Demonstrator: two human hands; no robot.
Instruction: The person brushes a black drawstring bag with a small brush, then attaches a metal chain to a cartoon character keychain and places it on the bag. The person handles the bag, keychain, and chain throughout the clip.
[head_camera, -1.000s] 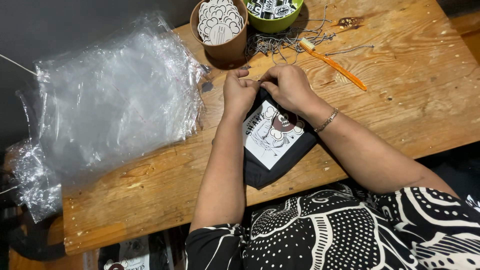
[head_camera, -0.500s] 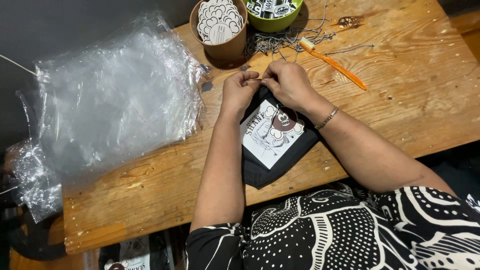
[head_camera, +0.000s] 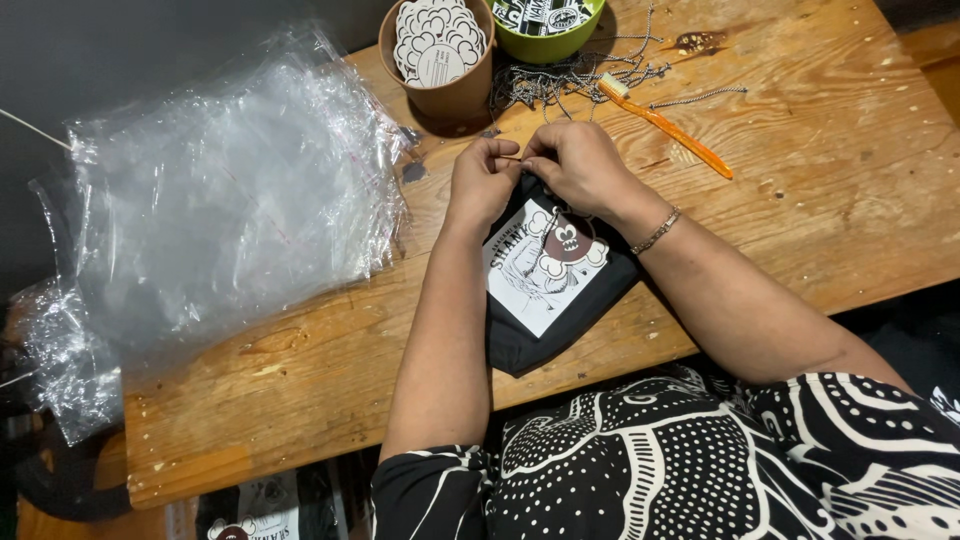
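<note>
Far left of the table: a heap of clear plastic bags (head_camera: 220, 200) lies crumpled, spilling over the left edge of the wooden table (head_camera: 820, 220).
Far middle: a brown cup (head_camera: 440, 75) stands upright, packed with white scalloped cut-out tags; just right of it sits a green bowl (head_camera: 548, 25) holding printed stickers, partly cut off by the top of the view.
Behind the hands: a tangle of thin ball chains (head_camera: 570, 80) is spread on the wood, and an orange toothbrush (head_camera: 665, 125) lies slanted across it, bristle end toward the bowl.
Left hand: the left hand (head_camera: 482, 185) has thumb and forefinger pinched together on a fine piece of chain at the far edge of the pouch; the grip is closed on that chain.
Right hand: the right hand (head_camera: 580, 170) meets the left fingertip to fingertip, its grip likewise pinched on the same small chain; a bracelet circles the wrist.
Pouch: a black pouch (head_camera: 545, 290) with a white printed panel lies flat near the table's near edge, beneath and between both forearms.
Charm: a round dark charm (head_camera: 566, 245) with a pale cloud-like border rests on the pouch, just below the right hand.
Near right: a black-and-white patterned sleeve covers the person's upper arms.
</note>
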